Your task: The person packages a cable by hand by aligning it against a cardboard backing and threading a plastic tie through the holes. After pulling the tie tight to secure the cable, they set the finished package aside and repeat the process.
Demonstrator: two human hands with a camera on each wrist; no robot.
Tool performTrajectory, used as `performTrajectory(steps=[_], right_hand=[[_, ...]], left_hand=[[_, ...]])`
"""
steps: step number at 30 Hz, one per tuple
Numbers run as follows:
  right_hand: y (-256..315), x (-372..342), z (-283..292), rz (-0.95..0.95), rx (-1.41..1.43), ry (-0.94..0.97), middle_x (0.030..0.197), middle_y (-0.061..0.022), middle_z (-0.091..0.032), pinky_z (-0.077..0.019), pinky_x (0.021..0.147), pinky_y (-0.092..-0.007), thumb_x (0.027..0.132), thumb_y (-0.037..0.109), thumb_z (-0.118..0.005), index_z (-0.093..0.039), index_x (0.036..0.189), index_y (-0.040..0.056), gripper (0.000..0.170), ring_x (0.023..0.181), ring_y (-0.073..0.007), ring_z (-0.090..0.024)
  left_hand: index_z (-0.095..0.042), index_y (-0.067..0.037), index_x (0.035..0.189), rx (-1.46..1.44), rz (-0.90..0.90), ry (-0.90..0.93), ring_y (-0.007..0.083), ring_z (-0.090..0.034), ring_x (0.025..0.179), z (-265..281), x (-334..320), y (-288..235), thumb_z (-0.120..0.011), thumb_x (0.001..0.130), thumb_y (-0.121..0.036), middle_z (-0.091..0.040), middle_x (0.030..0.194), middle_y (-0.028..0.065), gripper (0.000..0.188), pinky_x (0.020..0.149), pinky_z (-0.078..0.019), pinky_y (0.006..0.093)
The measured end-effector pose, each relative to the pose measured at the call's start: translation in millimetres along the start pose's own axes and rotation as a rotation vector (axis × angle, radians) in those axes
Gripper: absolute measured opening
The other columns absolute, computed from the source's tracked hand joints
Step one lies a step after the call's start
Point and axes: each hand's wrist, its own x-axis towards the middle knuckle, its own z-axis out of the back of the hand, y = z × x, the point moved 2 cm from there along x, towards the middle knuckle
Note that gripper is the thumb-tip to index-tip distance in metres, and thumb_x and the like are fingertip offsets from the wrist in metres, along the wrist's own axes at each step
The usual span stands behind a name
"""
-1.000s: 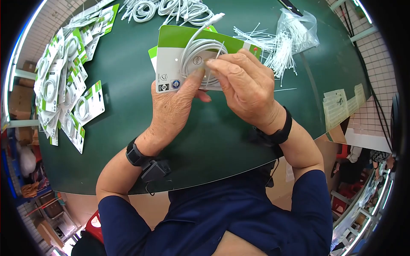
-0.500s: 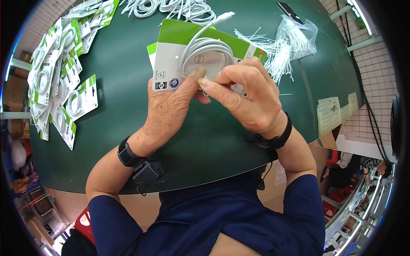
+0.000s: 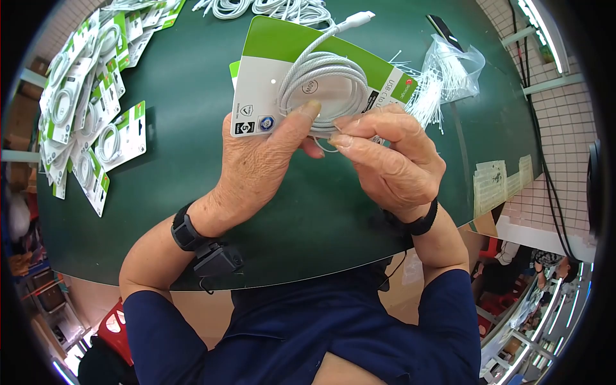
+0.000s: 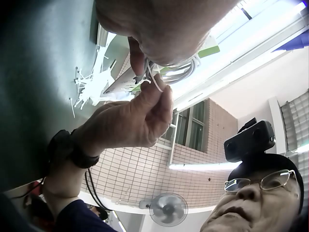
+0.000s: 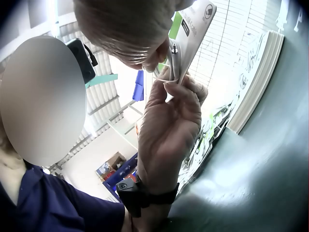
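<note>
In the head view, the left hand holds a green-and-white packaging card, its thumb pressing a coiled white USB cable against the front. The cable's plug end sticks up past the card's top edge. At the card's lower edge, thumb and index finger of the right hand pinch a thin white cable tie, which bends in a small loop beside the left thumb. The left wrist view shows the tie curving out between the hands. Fingers hide the rest of the tie.
A heap of carded cables covers the table's left side. Loose coiled cables lie at the back. Right of the hands are loose cable ties, a plastic bag and a dark flat object. Printed sheets lie at the right edge.
The right hand has moved from over the coil down to the card's lower right edge. The tie's straight end across the coil no longer shows; a loop hangs below. The left hand keeps its hold.
</note>
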Motion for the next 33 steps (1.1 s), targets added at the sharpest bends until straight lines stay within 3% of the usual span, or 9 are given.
performTrajectory(steps=[6, 27, 30, 33], right_hand=[[3.3, 5.5, 5.5, 0.033, -0.129, 0.056, 0.100, -0.0077, -0.076, -0.0572, 0.070, -0.0308, 0.072, -0.007, -0.088, -0.080, 0.103, 0.0081, 0.036, 0.084, -0.0233, -0.069], [-0.4, 2.1, -0.5, 0.041, -0.142, 0.037, 0.098, -0.0061, -0.075, -0.0533, 0.066, -0.0297, 0.073, -0.005, -0.089, -0.079, 0.106, 0.0118, 0.039, 0.080, -0.0211, -0.064], [-4.3, 2.5, -4.6, 0.092, -0.151, -0.031, 0.091, -0.0029, -0.074, -0.0480, 0.058, -0.0273, 0.064, 0.002, -0.089, -0.081, 0.097, 0.0120, 0.035, 0.071, -0.0181, -0.060], [-4.2, 2.0, -5.5, 0.094, -0.149, -0.032, 0.091, -0.0031, -0.074, -0.0472, 0.058, -0.0277, 0.065, 0.002, -0.088, -0.080, 0.098, 0.0116, 0.035, 0.070, -0.0181, -0.060]], left_hand=[[-0.068, 0.006, 0.119, -0.021, -0.001, -0.006, 0.0161, -0.072, 0.070, -1.8, -0.2, -1.1, -0.073, 0.099, -0.009, -0.075, 0.101, 0.0114, 0.025, 0.062, -0.0585, 0.0276], [-0.067, 0.006, 0.121, -0.014, 0.009, -0.004, 0.0168, -0.072, 0.073, -2.8, -1.4, -0.4, -0.073, 0.099, -0.009, -0.075, 0.103, 0.0116, 0.027, 0.062, -0.0604, 0.0288], [-0.067, 0.006, 0.121, -0.011, 0.009, -0.007, 0.0168, -0.072, 0.073, -2.3, -1.7, -0.3, -0.073, 0.099, -0.009, -0.075, 0.102, 0.0114, 0.027, 0.062, -0.0604, 0.0289], [-0.067, 0.006, 0.120, 0.000, 0.015, -0.005, 0.0166, -0.072, 0.073, -1.0, -1.7, -0.5, -0.073, 0.099, -0.009, -0.075, 0.102, 0.0110, 0.027, 0.062, -0.0602, 0.0288]])
